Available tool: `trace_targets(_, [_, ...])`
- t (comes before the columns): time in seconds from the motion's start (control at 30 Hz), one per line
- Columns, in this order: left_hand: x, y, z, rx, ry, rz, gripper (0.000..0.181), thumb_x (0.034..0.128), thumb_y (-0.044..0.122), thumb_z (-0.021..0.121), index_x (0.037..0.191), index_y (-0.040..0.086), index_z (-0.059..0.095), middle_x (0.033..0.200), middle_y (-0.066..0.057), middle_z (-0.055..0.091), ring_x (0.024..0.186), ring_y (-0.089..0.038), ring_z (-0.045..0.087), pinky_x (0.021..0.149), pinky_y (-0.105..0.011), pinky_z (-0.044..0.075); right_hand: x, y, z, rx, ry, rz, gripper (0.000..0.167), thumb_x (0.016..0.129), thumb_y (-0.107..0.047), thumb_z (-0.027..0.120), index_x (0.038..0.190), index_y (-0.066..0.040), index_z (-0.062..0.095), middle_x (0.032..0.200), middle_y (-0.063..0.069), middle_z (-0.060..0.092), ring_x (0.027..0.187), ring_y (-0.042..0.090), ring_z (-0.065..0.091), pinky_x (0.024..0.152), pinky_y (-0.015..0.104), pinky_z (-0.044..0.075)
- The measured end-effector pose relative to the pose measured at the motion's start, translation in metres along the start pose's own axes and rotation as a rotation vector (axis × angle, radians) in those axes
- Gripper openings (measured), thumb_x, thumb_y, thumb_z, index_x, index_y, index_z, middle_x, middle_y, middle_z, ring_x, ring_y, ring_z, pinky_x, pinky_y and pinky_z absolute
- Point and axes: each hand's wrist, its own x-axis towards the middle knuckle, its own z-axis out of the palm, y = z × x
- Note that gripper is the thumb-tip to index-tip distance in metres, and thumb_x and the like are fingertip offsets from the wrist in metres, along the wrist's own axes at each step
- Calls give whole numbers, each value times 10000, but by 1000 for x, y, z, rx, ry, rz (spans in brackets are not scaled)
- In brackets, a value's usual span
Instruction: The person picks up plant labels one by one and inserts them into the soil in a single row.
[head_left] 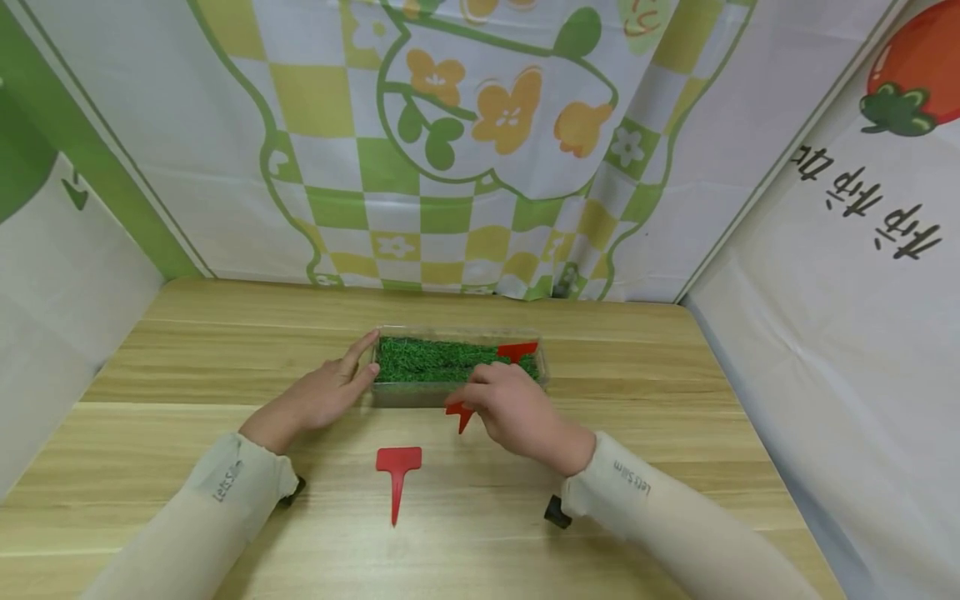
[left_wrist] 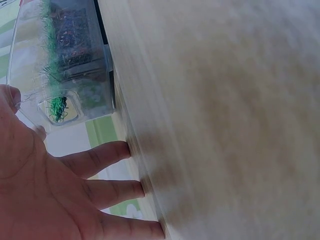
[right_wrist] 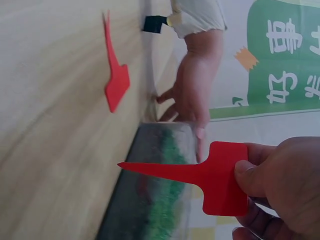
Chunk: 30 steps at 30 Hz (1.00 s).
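Note:
A clear plastic box holds green grass-like plants, with dark material under them in the left wrist view. My left hand is at the box's left end; its thumb and index finger touch the rim. Its other fingers extend with their tips on the table. My right hand pinches a red T-shaped plant label by its wide head, in front of the box, its pointed stem turned down toward the table. Another red plant label stands in the grass near the box's right end.
A third red plant label lies on the wooden table in front of the box, point toward me. Behind the table hangs a checkered, flower-patterned cloth. White printed sheets border the sides.

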Motion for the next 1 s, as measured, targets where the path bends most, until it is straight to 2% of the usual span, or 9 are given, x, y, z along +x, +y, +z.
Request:
trace_targets(0.2, [0,-1,2,-6,-2,-2,637,1072,552,190,1613,345,-76,1538,-263,387,1376,-615,306,1047,-782,268,7,6,-8,-13,34,3,283,936,4,656,1099,-198,769,925,-33,670,815,146,617,744,276,507])
trace_targets(0.4, [1,0,1,-9,-12,-3,639,1066,569,177,1607,362,-94,1523,-283,401,1373,-613,313,1045,-782,273,17,14,-16,14,57,14,355,892,82,654,1096,-184,769,915,-31,680,817,127,627,739,257,530])
trace_targets(0.57, [1,-2,0,-8,-15,-7,638,1067,566,179,1604,367,-103,1525,-291,395,1376,-610,313,1046,-781,272,24,18,-23,17,75,17,362,906,87,628,1106,-177,773,920,-30,675,805,120,628,716,251,529])
trace_targets(0.77, [0,-2,0,-13,-15,2,641,1071,557,194,1610,352,-86,1532,-273,391,1374,-613,309,1057,-776,263,31,24,-25,38,93,44,322,930,52,628,1119,-166,771,949,-34,682,850,131,637,765,265,541])
trace_targets(1.0, [0,-1,-1,-14,-17,-9,648,1067,568,191,1613,343,-77,1541,-279,378,1380,-600,317,1045,-775,281,39,31,-28,69,110,78,360,917,97,594,1140,-131,760,954,-1,679,867,168,633,786,288,549])
